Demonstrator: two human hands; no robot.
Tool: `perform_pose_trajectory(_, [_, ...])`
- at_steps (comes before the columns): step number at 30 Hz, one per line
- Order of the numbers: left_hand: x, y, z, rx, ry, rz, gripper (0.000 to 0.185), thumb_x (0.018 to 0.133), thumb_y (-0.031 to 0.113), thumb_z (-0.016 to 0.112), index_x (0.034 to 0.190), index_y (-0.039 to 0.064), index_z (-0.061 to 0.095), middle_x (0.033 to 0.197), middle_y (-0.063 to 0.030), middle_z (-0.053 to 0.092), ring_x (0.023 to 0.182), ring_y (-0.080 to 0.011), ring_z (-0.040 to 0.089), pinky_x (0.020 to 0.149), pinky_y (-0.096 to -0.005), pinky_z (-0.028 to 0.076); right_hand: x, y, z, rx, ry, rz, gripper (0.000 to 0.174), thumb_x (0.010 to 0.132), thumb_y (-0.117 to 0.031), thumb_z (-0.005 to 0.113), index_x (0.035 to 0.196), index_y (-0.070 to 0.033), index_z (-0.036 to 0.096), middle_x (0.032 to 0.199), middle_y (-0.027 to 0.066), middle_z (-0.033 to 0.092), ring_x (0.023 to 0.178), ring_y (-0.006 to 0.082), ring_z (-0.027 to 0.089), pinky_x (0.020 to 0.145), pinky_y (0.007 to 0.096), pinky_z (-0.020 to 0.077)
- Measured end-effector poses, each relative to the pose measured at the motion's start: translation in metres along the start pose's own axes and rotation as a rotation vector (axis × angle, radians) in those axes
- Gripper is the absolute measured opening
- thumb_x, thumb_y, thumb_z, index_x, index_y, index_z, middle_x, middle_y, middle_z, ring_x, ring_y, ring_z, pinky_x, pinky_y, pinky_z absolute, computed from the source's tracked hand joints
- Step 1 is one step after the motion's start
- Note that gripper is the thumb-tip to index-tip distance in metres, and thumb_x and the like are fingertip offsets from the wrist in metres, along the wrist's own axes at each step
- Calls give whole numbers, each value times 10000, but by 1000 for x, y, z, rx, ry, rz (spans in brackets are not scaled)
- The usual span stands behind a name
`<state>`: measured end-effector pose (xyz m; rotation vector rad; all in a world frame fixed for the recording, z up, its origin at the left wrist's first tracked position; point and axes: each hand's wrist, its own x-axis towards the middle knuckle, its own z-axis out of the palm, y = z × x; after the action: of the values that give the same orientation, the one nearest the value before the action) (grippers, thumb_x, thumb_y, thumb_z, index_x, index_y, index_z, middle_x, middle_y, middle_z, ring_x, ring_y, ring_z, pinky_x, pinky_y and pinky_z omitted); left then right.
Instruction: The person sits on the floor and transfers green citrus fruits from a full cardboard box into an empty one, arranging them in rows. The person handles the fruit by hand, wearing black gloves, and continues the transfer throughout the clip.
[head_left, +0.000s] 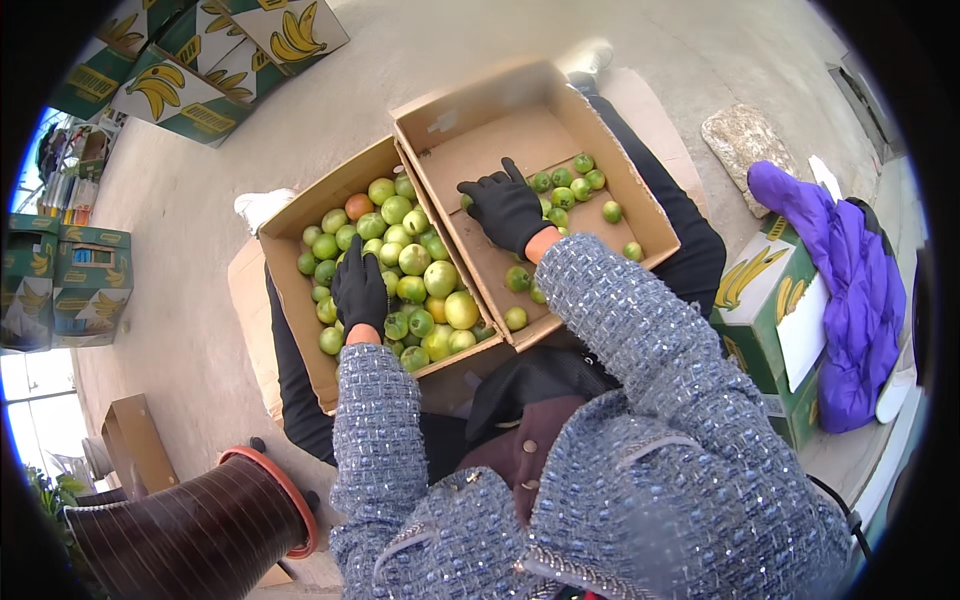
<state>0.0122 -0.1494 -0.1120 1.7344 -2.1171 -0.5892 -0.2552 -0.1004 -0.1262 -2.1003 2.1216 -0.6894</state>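
Observation:
Two open cardboard boxes sit side by side across the person's legs. The left box is filled with mostly green tomatoes, plus one orange-red tomato. My left hand, in a black knit glove, lies palm down on those tomatoes with its fingers stretched forward; its palm side is hidden. Over the right box is my black-gloved right hand, fingers spread. A small green tomato shows at its fingertips; whether it is gripped cannot be seen. More small green tomatoes lie scattered beyond and under that wrist.
Banana cartons are stacked at the upper left, with more cartons at the far left. A dark stool with a red rim stands lower left. On the right, a purple garment drapes over a banana carton, near a flat stone.

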Motion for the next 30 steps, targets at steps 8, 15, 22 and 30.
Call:
perform_pose_trajectory(8, [-60, 61, -36, -1151, -429, 90, 536, 1004, 188, 465, 1477, 15, 281, 1447, -132, 423, 1296, -244, 453, 1091, -366, 372, -38, -98, -83, 649, 337, -86, 443, 865, -185, 644, 1292, -107, 555, 1164, 124, 634, 1061, 305, 583, 1038, 442, 389])
perform_pose_trajectory(15, [-60, 41, -43, -717, -130, 577, 418, 961, 145, 564, 1366, 79, 486, 1366, -128, 493, 1146, -198, 548, 867, -290, 515, -45, -81, -84, 489, 37, -179, 382, 913, -290, 559, 1247, -106, 583, 1168, 110, 629, 1090, 298, 580, 1094, 460, 318])
perform_pose_trajectory(22, [9, 12, -48, 153, -28, -121, 516, 957, 427, 476, 1410, 184, 447, 1362, -207, 484, 1237, -379, 482, 1043, -455, 373, -6, 27, -67, -143, -167, 163, 361, 857, -252, 582, 1204, -162, 627, 1069, 104, 662, 979, 263, 624, 956, 432, 395])
perform_pose_trajectory(30, [4, -21, -15, 165, -152, -146, 650, 955, 557, 395, 1492, 200, 309, 1441, -237, 390, 1285, -414, 429, 1077, -475, 323, -4, 24, -44, -505, -384, 34, 251, 815, -258, 621, 1043, -212, 714, 1093, 93, 626, 1077, 279, 570, 1055, 460, 300])
